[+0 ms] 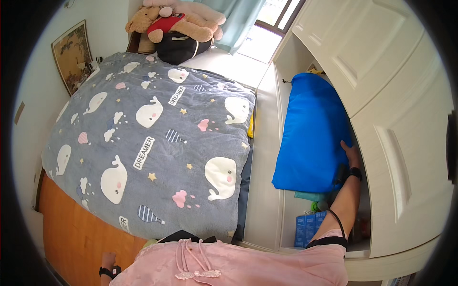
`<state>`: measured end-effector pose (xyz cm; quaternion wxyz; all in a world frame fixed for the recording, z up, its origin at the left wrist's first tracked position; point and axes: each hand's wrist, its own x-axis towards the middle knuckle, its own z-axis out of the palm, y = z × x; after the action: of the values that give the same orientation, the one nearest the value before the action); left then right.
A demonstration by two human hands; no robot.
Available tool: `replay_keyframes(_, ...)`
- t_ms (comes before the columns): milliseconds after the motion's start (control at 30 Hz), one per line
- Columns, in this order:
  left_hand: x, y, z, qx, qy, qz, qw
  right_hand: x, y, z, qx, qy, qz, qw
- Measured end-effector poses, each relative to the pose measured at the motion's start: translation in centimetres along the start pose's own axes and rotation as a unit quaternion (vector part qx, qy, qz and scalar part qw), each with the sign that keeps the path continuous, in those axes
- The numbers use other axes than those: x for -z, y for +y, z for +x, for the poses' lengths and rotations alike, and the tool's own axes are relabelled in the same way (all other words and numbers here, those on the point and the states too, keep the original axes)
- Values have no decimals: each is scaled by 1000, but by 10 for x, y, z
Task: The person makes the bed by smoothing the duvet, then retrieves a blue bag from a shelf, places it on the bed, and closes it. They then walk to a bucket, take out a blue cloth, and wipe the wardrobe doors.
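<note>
A large blue fabric bag (311, 136) lies in the cabinet on the right, a dark cord at its top end. My right hand (351, 153) reaches in along its right side, thumb against the fabric; the other fingers are hidden, so whether they grip it cannot be told. My left hand (108, 258) hangs low at the left over the wooden floor, away from the bag; it looks loosely curled, its fingers too small to make out. A teal cloth (310, 196) shows under the bag's near end, with blue printed boxes (305, 228) standing nearer me.
A bed with a grey whale-patterned blanket (168, 143) fills the left and middle. The cabinet's white panelled doors (390, 143) bound the opening at right. Beyond the bed, a teddy bear (193, 30) lies on a black bag (179, 48) by the window. A wooden floor (78, 221) shows lower left.
</note>
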<state>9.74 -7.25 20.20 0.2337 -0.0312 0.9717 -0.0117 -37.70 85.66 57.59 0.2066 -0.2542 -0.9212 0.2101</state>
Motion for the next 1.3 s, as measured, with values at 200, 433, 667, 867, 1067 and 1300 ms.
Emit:
replay_keyframes(200, 52, 34, 27, 211, 9, -434, 876, 13, -60, -12, 103, 56, -11, 993)
replay_keyframes(433, 43, 32, 53, 198, 11, -465, 863, -5, -173, -80, 166, 12, 37, 985)
replay_keyframes(667, 109, 73, 153, 111, -70, -704, 698, -11, -289, -217, 304, 2, -178, 936)
replay_keyframes(867, 170, 109, 266, 33, -157, -861, 483, -12, -338, -313, 374, -106, -81, 918)
replay_keyframes(1067, 236, 58, 328, 9, -73, -980, 186, -42, -332, -382, 380, -228, 28, 896)
replay_keyframes(1300, 284, -31, 313, -114, 27, -966, 229, -90, -295, -404, 437, -214, 159, 859)
